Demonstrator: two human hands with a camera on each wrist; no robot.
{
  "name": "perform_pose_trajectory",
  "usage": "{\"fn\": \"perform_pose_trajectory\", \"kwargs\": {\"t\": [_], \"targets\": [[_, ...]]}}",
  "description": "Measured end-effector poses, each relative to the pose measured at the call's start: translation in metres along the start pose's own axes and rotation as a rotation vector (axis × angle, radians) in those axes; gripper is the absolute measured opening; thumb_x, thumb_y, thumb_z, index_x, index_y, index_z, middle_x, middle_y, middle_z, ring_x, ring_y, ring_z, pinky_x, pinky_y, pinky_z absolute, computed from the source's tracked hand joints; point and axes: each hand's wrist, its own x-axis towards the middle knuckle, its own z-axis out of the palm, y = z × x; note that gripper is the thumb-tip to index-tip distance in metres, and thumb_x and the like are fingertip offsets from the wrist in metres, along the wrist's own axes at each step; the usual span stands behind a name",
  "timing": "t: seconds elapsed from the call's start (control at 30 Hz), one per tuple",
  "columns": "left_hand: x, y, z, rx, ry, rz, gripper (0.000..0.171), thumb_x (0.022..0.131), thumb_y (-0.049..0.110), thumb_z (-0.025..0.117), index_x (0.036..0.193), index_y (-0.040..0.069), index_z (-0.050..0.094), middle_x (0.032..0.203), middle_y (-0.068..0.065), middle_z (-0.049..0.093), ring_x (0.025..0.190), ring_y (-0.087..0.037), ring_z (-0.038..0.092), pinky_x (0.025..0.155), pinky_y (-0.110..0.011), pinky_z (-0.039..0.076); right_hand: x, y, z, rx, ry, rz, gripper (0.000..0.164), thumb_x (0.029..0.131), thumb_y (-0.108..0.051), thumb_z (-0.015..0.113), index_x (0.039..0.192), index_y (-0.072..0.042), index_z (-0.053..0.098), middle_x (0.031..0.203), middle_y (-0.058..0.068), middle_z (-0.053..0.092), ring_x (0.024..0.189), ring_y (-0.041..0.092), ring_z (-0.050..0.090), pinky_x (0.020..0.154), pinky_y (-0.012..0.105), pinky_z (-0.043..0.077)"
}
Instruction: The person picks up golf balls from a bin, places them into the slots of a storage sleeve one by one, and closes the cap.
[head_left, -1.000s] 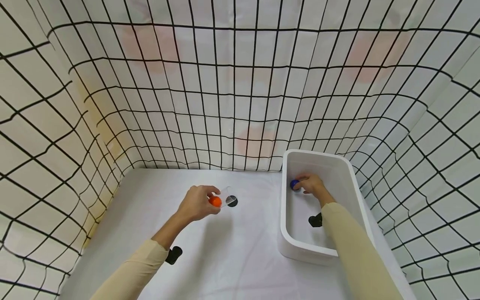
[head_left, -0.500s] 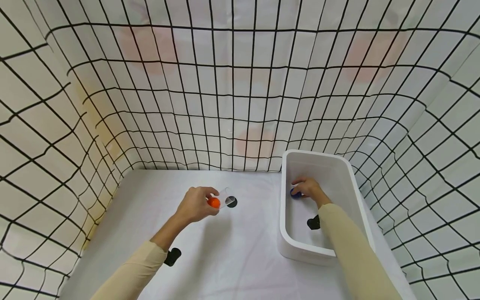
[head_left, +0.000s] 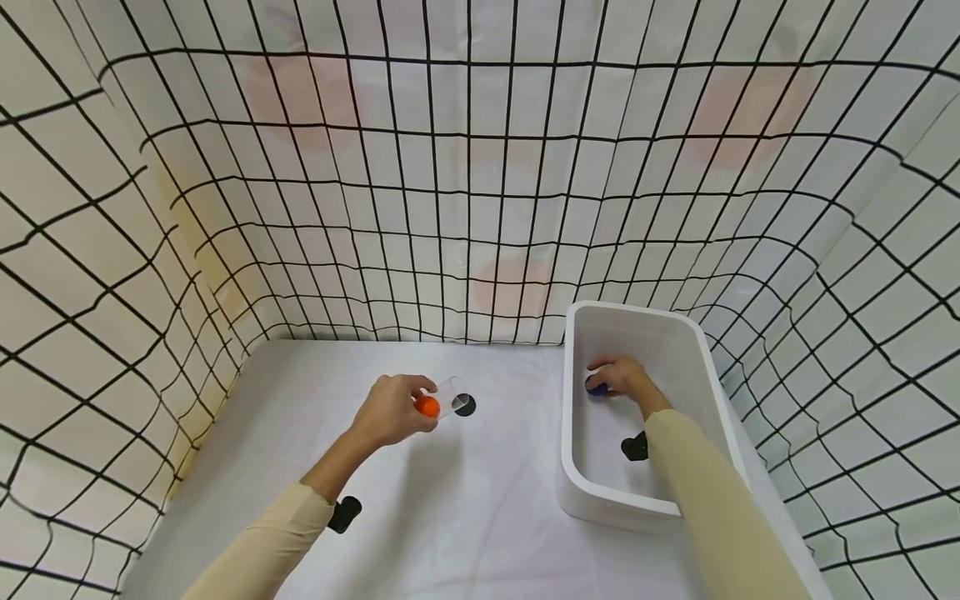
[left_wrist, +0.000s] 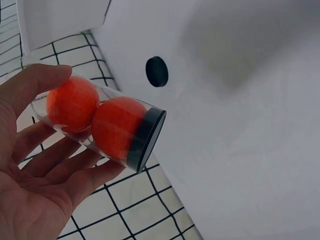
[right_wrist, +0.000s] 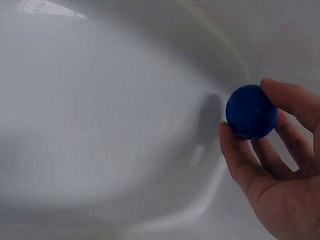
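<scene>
My left hand [head_left: 393,410] grips a clear tube [head_left: 454,395] above the table, thumb on one side and fingers beneath. Two orange balls [left_wrist: 119,127] sit inside it, and a black cap [left_wrist: 146,140] covers the end away from the palm. Near the tube, a black disc [left_wrist: 157,71] lies on the white tabletop. Inside the white bin [head_left: 566,417], my right hand [head_left: 624,380] pinches a blue ball [right_wrist: 251,112] between thumb and fingers. In the head view the fingers cover part of that ball [head_left: 596,387].
Black netting [head_left: 487,192] over white sheeting surrounds the back and both sides of the table [head_left: 480,525]. The bin stands at the right, close to the back net. Black camera mounts [head_left: 345,514] sit at both wrists.
My right hand has drawn slightly toward me with the blue ball, its fingers now covering more of it. My left hand and the tube have hardly moved.
</scene>
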Motion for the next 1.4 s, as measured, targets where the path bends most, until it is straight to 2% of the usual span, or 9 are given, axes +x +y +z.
{"fn": "perform_pose_trajectory", "kwargs": {"t": [0.13, 0.3, 0.53, 0.77, 0.9, 1.0, 1.2, 1.4], "targets": [[0.001, 0.002, 0.001, 0.002, -0.006, -0.01, 0.038, 0.073, 0.015, 0.086, 0.11, 0.012, 0.076, 0.101, -0.01, 0.074, 0.077, -0.019, 0.061, 0.063, -0.027, 0.052, -0.009, -0.011, -0.011, -0.02, 0.031, -0.06, 0.044, 0.085, -0.009, 0.074, 0.126, 0.006, 0.064, 0.12, 0.028, 0.066, 0.101, 0.029, 0.068, 0.086, 0.04, 0.061], [0.003, 0.005, 0.001, -0.004, -0.01, 0.002, 0.039, 0.074, 0.016, 0.086, 0.111, 0.012, 0.076, 0.102, -0.01, 0.074, 0.077, -0.018, 0.061, 0.064, -0.027, 0.054, -0.024, -0.034, -0.027, -0.04, 0.048, -0.143, 0.044, 0.086, -0.012, 0.075, 0.125, 0.006, 0.065, 0.128, 0.028, 0.064, 0.105, 0.032, 0.067, 0.087, 0.038, 0.06], [0.006, 0.013, 0.004, -0.023, -0.017, 0.016, 0.037, 0.074, 0.015, 0.086, 0.11, 0.012, 0.076, 0.102, -0.01, 0.073, 0.078, -0.019, 0.062, 0.064, -0.027, 0.054, -0.057, -0.065, -0.048, -0.063, 0.051, -0.231, 0.046, 0.089, -0.017, 0.076, 0.131, -0.001, 0.064, 0.136, 0.026, 0.061, 0.113, 0.033, 0.067, 0.094, 0.041, 0.058], [0.009, 0.02, 0.009, -0.029, -0.029, 0.036, 0.038, 0.074, 0.015, 0.086, 0.111, 0.012, 0.075, 0.103, -0.011, 0.074, 0.076, -0.018, 0.062, 0.063, -0.026, 0.054, -0.092, -0.096, -0.054, -0.095, 0.065, -0.334, 0.045, 0.088, -0.021, 0.079, 0.129, -0.006, 0.067, 0.13, 0.019, 0.066, 0.113, 0.031, 0.066, 0.098, 0.047, 0.054], [0.012, 0.025, 0.011, -0.033, -0.019, 0.061, 0.038, 0.074, 0.014, 0.087, 0.11, 0.011, 0.076, 0.102, -0.011, 0.074, 0.077, -0.018, 0.063, 0.064, -0.026, 0.056, -0.111, -0.116, -0.048, -0.102, 0.042, -0.389, 0.044, 0.088, -0.025, 0.08, 0.128, -0.01, 0.068, 0.125, 0.015, 0.07, 0.116, 0.03, 0.065, 0.102, 0.049, 0.049], [0.013, 0.027, 0.011, -0.042, -0.016, 0.08, 0.038, 0.073, 0.014, 0.087, 0.11, 0.011, 0.076, 0.101, -0.011, 0.075, 0.076, -0.017, 0.064, 0.064, -0.026, 0.056, -0.121, -0.131, -0.037, -0.087, 0.014, -0.427, 0.042, 0.087, -0.024, 0.08, 0.126, -0.012, 0.07, 0.122, 0.013, 0.071, 0.114, 0.03, 0.065, 0.102, 0.05, 0.049], [0.013, 0.035, 0.01, -0.054, -0.007, 0.099, 0.038, 0.073, 0.016, 0.088, 0.109, 0.011, 0.076, 0.1, -0.009, 0.074, 0.075, -0.017, 0.063, 0.064, -0.025, 0.055, -0.137, -0.156, -0.006, -0.117, -0.018, -0.501, 0.036, 0.086, -0.023, 0.08, 0.12, -0.017, 0.072, 0.12, 0.01, 0.072, 0.111, 0.027, 0.067, 0.095, 0.046, 0.055], [0.014, 0.045, 0.009, -0.052, -0.007, 0.102, 0.038, 0.073, 0.018, 0.089, 0.109, 0.012, 0.076, 0.099, -0.008, 0.074, 0.079, -0.018, 0.063, 0.069, -0.028, 0.057, -0.146, -0.166, 0.027, -0.134, -0.08, -0.547, 0.032, 0.085, -0.026, 0.081, 0.116, -0.021, 0.074, 0.116, 0.006, 0.074, 0.108, 0.024, 0.069, 0.09, 0.04, 0.058]]}}
